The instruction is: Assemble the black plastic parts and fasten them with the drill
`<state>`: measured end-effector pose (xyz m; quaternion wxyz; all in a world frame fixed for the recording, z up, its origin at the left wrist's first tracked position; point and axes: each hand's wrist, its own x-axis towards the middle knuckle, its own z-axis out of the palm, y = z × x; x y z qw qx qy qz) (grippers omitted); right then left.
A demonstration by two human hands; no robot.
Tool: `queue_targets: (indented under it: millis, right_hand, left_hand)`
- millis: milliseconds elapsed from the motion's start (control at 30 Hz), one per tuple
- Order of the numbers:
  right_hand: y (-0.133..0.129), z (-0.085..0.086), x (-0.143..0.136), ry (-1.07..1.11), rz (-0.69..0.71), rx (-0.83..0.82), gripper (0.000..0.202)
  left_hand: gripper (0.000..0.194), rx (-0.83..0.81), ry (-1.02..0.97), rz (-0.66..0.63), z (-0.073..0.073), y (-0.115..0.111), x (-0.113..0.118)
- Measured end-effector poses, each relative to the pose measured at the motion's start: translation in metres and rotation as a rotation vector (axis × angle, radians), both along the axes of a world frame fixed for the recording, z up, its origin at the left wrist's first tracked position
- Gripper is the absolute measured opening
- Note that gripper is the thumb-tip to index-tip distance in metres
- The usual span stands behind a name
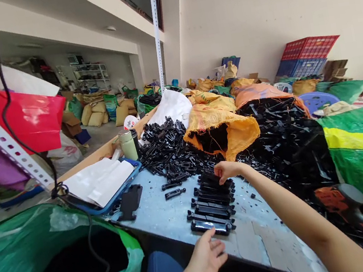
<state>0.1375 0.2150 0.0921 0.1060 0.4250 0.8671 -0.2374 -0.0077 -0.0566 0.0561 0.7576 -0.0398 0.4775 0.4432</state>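
Nearest black part on table, long axis crosswise, just beyond left hand, the nearer one, open; right hand at row's far end, fingers curled, grip can't tell.

Slim bare forearms, bare hands

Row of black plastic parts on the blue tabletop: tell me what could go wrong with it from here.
The left hand is open right beside the nearest part, so a small bump could skew the row. The right hand is at the far end, where its fingers might disturb the closely set parts. The loose heap of black pieces lies close by and could slide in among them.
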Motion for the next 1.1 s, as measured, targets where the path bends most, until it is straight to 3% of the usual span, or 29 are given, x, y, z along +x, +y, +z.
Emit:
queue_targets:
  millis: [133, 267, 400, 500, 600, 667, 733, 833, 900, 1000, 1100]
  right_hand:
    - [-0.013, -0.007, -0.003, 0.022, -0.07, -0.183, 0.09]
    - [-0.044, -0.024, -0.003, 0.042, -0.135, -0.334, 0.081]
    - [-0.081, -0.029, 0.007, 0.117, -0.171, -0.431, 0.073]
    - [-0.102, -0.022, 0.006, 0.164, -0.163, -0.451, 0.071]
    - [-0.113, 0.002, -0.019, 0.257, -0.138, -0.493, 0.071]
    - [-0.118, 0.026, -0.057, 0.348, -0.122, -0.508, 0.072]
    - [-0.127, 0.053, -0.109, 0.405, -0.082, -0.514, 0.075]
    - [-0.149, 0.091, -0.201, 0.481, 0.046, -0.567, 0.075]
    - [-0.169, 0.107, -0.261, 0.531, 0.141, -0.592, 0.076]
    - [-0.203, 0.107, -0.34, 0.529, 0.193, -0.568, 0.085]
    - [-0.234, 0.082, -0.395, 0.466, 0.152, -0.535, 0.091]
  left_hand:
    - [0.034, -0.003, 0.062, 0.138, -0.002, 0.014, 0.011]
    - [0.034, 0.09, 0.037, 0.204, -0.005, 0.021, 0.016]
    - [0.042, 0.228, -0.016, 0.27, -0.008, 0.016, 0.018]
    - [0.051, 0.272, -0.02, 0.338, -0.008, 0.013, 0.022]
    - [0.054, 0.324, 0.066, 0.412, 0.0, 0.013, 0.01]
    - [0.05, 0.39, 0.087, 0.461, 0.014, 0.011, -0.016]
    - [0.045, 0.465, 0.089, 0.53, 0.033, 0.002, -0.056]
    - [0.044, 0.543, 0.155, 0.679, 0.068, -0.026, -0.128]
    - [0.04, 0.538, 0.213, 0.782, 0.087, -0.053, -0.175]
    - [0.03, 0.492, 0.274, 0.879, 0.101, -0.093, -0.237]
    - [0.025, 0.373, 0.332, 0.92, 0.095, -0.118, -0.288]
